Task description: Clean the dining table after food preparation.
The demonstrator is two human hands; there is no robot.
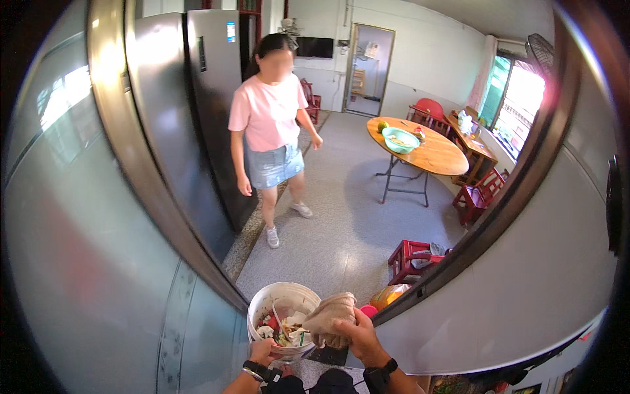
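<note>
My left hand (263, 351) grips the near rim of a white plastic bucket (255, 315). Food scraps, crumpled tissues and other waste (283, 327) lie inside the bucket. A beige, bunched-up cloth (330, 319) is in my right hand (362, 335), to the right of the bucket's opening. Both wrists carry dark bands.
A door frame (492, 216) surrounds the doorway. Beyond it, a person in a pink shirt (273, 115) stands beside a refrigerator (216, 98). A round wooden table (438, 150) holds a green basin (401, 140). A red stool (406, 263) and a yellow bag (389, 295) are near the right jamb.
</note>
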